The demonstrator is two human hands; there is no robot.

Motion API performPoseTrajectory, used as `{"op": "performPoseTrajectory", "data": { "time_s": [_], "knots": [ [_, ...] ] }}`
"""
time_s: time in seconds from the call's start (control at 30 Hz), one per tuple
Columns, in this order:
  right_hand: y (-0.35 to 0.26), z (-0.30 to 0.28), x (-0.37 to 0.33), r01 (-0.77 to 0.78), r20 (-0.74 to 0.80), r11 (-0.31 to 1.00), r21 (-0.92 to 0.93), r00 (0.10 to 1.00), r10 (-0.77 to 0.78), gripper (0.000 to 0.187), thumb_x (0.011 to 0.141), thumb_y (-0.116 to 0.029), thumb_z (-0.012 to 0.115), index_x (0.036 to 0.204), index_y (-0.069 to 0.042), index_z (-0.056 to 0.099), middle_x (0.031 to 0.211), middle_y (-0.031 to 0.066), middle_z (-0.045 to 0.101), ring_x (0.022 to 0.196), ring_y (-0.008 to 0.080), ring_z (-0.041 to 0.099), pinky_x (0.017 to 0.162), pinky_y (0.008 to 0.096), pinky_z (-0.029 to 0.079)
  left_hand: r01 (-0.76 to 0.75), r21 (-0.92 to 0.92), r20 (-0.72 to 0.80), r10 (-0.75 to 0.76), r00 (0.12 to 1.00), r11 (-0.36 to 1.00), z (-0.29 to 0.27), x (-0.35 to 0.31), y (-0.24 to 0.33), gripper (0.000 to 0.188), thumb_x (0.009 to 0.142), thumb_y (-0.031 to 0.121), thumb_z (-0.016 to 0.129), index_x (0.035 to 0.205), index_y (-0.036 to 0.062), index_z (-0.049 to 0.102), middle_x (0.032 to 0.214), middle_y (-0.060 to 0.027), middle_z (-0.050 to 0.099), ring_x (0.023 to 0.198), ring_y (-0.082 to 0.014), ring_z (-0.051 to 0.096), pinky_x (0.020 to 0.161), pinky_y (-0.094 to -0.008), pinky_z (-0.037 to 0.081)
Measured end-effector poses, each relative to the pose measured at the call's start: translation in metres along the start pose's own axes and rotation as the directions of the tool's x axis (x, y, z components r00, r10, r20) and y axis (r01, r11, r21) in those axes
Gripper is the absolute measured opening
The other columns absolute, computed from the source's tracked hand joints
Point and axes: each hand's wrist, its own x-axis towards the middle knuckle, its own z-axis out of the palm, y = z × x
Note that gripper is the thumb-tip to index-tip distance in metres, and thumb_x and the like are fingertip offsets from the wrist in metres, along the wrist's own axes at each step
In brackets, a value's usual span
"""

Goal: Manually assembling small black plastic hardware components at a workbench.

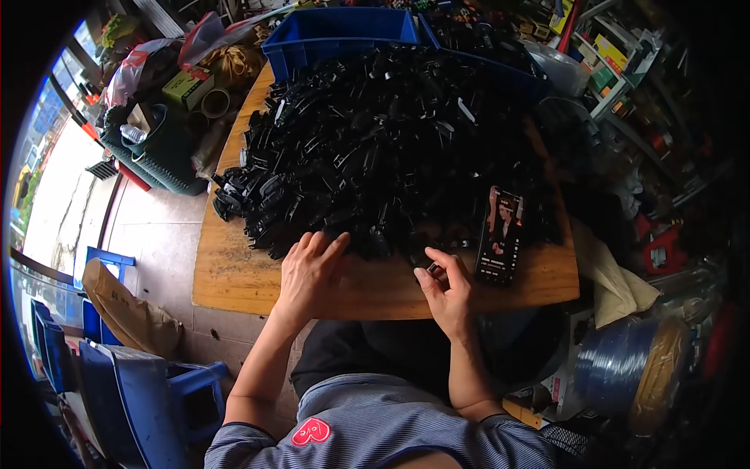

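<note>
A large heap of small black plastic parts (pixel 367 148) covers most of the wooden table (pixel 234 273). At the heap's near edge lies my left hand (pixel 303 272), palm down. Its fingers reach forward, slightly apart, with their tips at the black parts, and I see nothing held in it. My right hand (pixel 447 293) is raised over the table's near edge, thumb and index finger brought together. Something small and dark appears between those fingertips, too small to name. Just right of that hand, a phone (pixel 500 234) with its screen lit leans against the heap.
Behind the heap stand a blue bin (pixel 340 35) and a second blue bin (pixel 484 59) holding black parts. A blue plastic stool (pixel 195 383) is at the lower left. Wrapped spools (pixel 625 371) sit at the lower right, and cluttered shelving (pixel 625 70) rises at the right.
</note>
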Motion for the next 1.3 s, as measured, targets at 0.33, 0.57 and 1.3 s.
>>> {"op": "performPoseTrajectory", "data": {
  "time_s": [0.33,0.57,1.3],
  "knots": [
    [-0.003,-0.006,0.001,0.189,0.04,0.971,-0.148,0.982,-0.185,0.024,0.079,-0.008,0.067,0.102,-0.004,0.061,0.076,0.0053,0.055,0.06,0.012,0.053,0.051,0.0226,0.045,-0.011,0.046,-0.054,0.014,0.998,0.999,0.0,0.002,0.01,0.021,0.07,0.016,0.067,0.088,0.0107,0.057,0.082,-0.008,0.048,0.08,-0.0269,0.049,0.066,-0.0363,0.042],
    [-0.007,-0.003,-0.001,0.16,0.045,0.979,-0.126,0.987,-0.156,0.026,0.079,-0.009,0.067,0.104,-0.005,0.06,0.078,0.0042,0.054,0.062,0.0107,0.052,0.053,0.0216,0.043,0.171,0.145,-0.131,-0.153,0.98,0.974,-0.001,-0.008,0.016,0.03,0.07,0.018,0.067,0.095,0.0086,0.055,0.097,-0.0095,0.052,0.095,-0.0299,0.047,0.081,-0.0399,0.037],
    [-0.018,-0.001,-0.008,0.006,0.142,0.921,0.388,0.988,-0.066,0.022,0.089,-0.013,0.056,0.105,0.002,0.056,0.087,0.0039,0.053,0.071,0.007,0.049,0.063,0.0182,0.039,-0.066,-0.133,-0.069,0.057,0.996,0.989,-0.005,-0.019,0.028,0.032,0.07,0.01,0.067,0.1,0.0049,0.055,0.101,-0.0106,0.055,0.095,-0.031,0.049,0.078,-0.0391,0.04]
  ]
}}
